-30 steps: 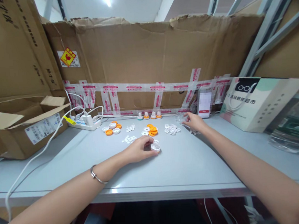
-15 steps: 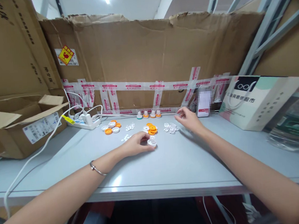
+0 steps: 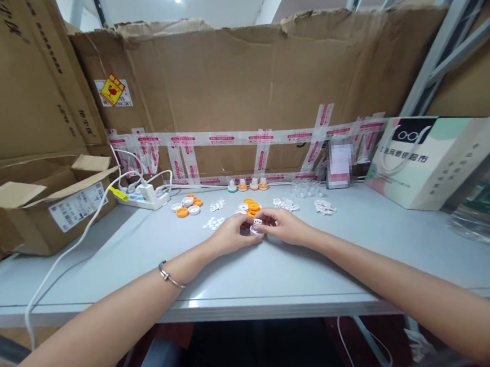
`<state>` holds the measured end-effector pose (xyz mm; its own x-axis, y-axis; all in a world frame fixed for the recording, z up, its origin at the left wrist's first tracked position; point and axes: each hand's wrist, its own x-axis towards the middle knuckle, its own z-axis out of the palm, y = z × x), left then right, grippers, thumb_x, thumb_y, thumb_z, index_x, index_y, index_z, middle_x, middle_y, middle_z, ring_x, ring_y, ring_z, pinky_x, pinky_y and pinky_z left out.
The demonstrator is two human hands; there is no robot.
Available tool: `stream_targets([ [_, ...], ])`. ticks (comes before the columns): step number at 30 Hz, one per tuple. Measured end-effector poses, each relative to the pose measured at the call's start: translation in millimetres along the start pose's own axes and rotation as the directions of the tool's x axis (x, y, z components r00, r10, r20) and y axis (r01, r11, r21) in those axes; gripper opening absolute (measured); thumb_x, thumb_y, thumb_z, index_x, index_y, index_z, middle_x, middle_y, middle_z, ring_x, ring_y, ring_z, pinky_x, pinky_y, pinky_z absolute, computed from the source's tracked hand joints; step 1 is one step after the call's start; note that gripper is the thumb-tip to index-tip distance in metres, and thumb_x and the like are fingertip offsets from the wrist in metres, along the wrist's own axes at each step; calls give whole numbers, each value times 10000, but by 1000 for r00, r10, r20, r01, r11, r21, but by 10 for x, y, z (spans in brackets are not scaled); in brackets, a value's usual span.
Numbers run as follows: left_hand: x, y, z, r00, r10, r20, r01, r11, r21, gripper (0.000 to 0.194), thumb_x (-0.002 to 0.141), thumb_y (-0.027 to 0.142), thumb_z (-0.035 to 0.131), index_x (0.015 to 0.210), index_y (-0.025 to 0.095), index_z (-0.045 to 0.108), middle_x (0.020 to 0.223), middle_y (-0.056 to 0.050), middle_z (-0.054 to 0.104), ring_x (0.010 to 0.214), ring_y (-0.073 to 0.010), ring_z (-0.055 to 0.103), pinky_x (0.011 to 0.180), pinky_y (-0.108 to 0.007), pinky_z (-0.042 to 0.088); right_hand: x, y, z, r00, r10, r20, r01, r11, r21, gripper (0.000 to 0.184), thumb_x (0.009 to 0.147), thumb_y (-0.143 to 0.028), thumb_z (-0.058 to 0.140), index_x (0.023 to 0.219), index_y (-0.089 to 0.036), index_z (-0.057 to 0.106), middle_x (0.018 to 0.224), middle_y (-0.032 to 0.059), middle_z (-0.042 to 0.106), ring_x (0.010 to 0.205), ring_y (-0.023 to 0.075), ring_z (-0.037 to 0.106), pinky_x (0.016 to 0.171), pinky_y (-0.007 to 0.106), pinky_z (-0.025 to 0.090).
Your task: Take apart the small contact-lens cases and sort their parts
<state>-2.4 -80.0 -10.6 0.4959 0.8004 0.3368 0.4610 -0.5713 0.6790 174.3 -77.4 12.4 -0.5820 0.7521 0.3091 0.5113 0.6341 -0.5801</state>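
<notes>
My left hand (image 3: 232,235) and my right hand (image 3: 284,227) meet at the middle of the grey table (image 3: 277,271). Both pinch a small white cap (image 3: 256,227) between their fingertips. What sits on top of the cap is too small to name. Just behind the hands lie orange and white rings (image 3: 251,207), white gear-like pieces (image 3: 287,204) and another heap of them (image 3: 324,206). Small white discs (image 3: 213,224) lie to the left. My left wrist wears a metal bracelet (image 3: 168,275).
Finished small capped parts (image 3: 247,184) stand in a row along the taped cardboard wall (image 3: 263,91). A power strip (image 3: 144,199) with white cables sits at back left, beside an open carton (image 3: 39,208). A printed paper bag (image 3: 433,157) lies at right.
My right hand has come back from the far right of the table to the cap that my left hand holds. Now both hands pinch it together.
</notes>
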Motion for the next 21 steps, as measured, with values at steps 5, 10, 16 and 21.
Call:
stream_targets([
  [5, 10, -27, 17, 999, -40, -9, 39, 998, -51, 326, 634, 394, 643, 843, 152, 580, 857, -39, 600, 781, -165, 546, 689, -259, 424, -2, 2, 30, 1000, -3, -26, 4, 1000, 22, 160, 756, -284, 513, 837, -171, 593, 708, 6, 565, 620, 115, 472, 585, 237, 370],
  [10, 14, -29, 24, 994, -103, -22, 101, 992, -80, 336, 621, 384, 644, 842, 148, 555, 763, -13, 595, 692, -139, 546, 601, -227, 412, 29, 114, 125, 991, 118, -69, -103, 977, 188, 243, 686, -325, 593, 859, -161, 551, 691, -11, 546, 597, 104, 475, 559, 228, 387],
  [16, 51, -8, 20, 985, -164, -62, 162, 986, -38, 338, 608, 402, 646, 802, 145, 545, 677, 7, 564, 608, -118, 510, 531, -209, 387, 60, 160, 209, 974, 181, -133, -142, 955, 262, 196, 692, -316, 583, 804, -155, 570, 707, -1, 574, 626, 114, 500, 586, 238, 400],
  [21, 98, -45, 52, 987, -139, -81, 136, 990, -33, 320, 617, 376, 638, 820, 137, 570, 707, -10, 583, 641, -132, 526, 558, -219, 402, 47, 139, 204, 970, 96, -225, -64, 987, 145, 138, 731, -271, 541, 806, -172, 602, 745, 9, 590, 665, 128, 499, 631, 254, 396],
])
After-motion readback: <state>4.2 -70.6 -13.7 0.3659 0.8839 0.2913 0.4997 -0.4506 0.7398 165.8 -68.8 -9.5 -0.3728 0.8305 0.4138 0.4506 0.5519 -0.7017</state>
